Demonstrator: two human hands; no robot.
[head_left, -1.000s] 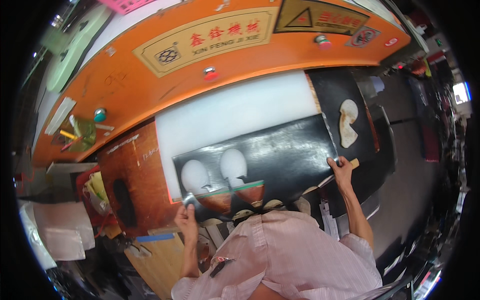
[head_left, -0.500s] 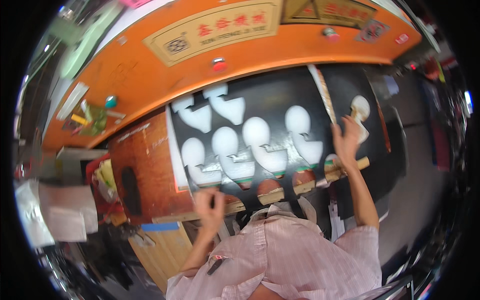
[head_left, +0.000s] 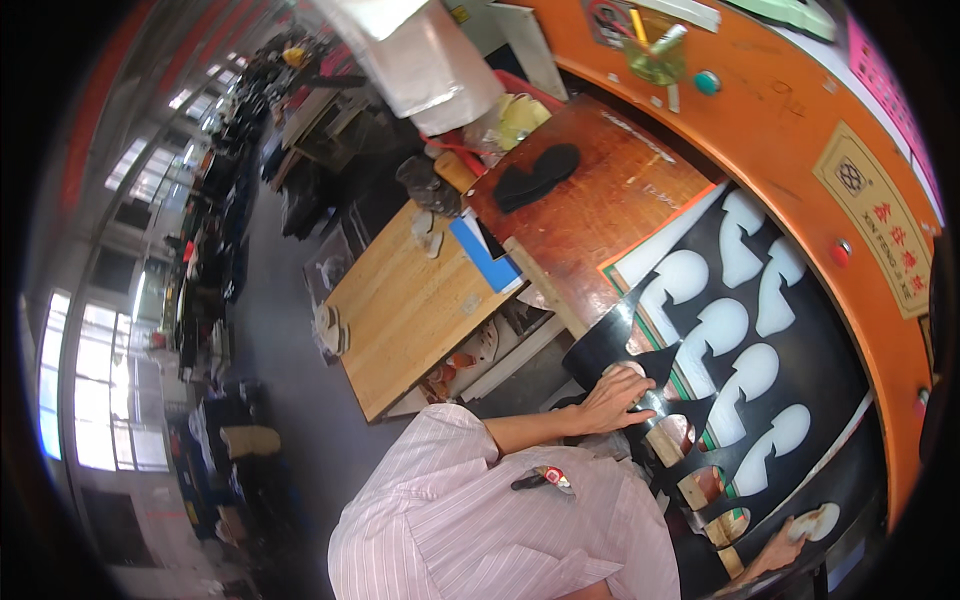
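A black sheet [head_left: 790,385] lies across the bench, with several shoe-sole-shaped openings through which a white surface [head_left: 757,370] shows. At its near edge is my left hand [head_left: 612,400], palm down, its fingers closed on a strip of the sheet between cut-outs. Farther right, my right hand [head_left: 778,550] lies on the sheet with its fingers stretched out. Their tips touch a pale rounded patch with a tan mark [head_left: 817,521]; whether this is a loose piece or another opening, I cannot tell. The right forearm is partly cut off by the lower edge.
An orange machine front [head_left: 740,125] with a red button [head_left: 840,251] and a teal button [head_left: 707,82] borders the far side. Left of the sheet, a black sole shape [head_left: 537,177] lies on a reddish-brown board [head_left: 600,205]. A light wooden table [head_left: 410,310] stands left, beside a grey floor [head_left: 285,345].
The view has swung left, bringing the wooden table and floor aisle into sight. My left hand has closed at the sheet's near edge. My right hand stays by the tan-marked patch.
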